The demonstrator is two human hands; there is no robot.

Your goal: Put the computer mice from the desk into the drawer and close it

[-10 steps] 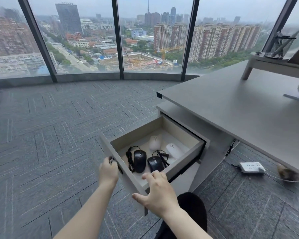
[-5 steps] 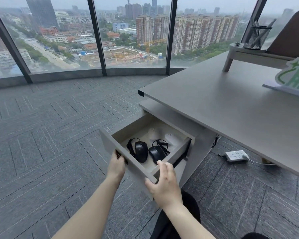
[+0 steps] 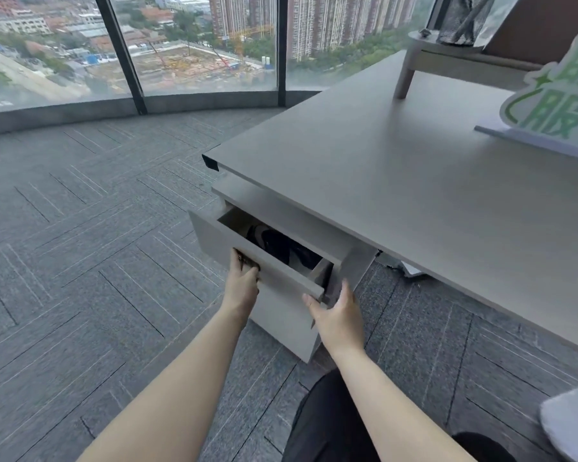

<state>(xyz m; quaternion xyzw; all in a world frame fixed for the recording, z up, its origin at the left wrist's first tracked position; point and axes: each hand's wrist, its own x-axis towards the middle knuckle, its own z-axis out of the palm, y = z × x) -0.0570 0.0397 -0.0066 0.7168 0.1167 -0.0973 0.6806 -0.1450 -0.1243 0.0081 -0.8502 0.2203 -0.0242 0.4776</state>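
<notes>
The grey drawer [image 3: 214, 238] under the desk [image 3: 397, 195] stands only a narrow gap open. Through the gap I see dark shapes of black computer mice [image 3: 274, 243] inside; the white ones are hidden. My left hand [image 3: 242, 278] is pressed against the drawer front, fingers curled at its handle. My right hand [image 3: 337, 311] grips the drawer front's right corner, thumb on the face and fingers around the edge.
A small grey riser shelf [image 3: 447, 61] and a green-and-white sign [image 3: 554, 108] stand on the desk at the right. A power strip [image 3: 411, 270] lies on the carpet under the desk. Floor-to-ceiling windows [image 3: 197, 45] run along the far side. My dark trouser leg [image 3: 327, 421] is below.
The drawer has slid most of the way into the cabinet, both hands travelling with its front. The white mice have gone out of sight, and the camera has moved closer.
</notes>
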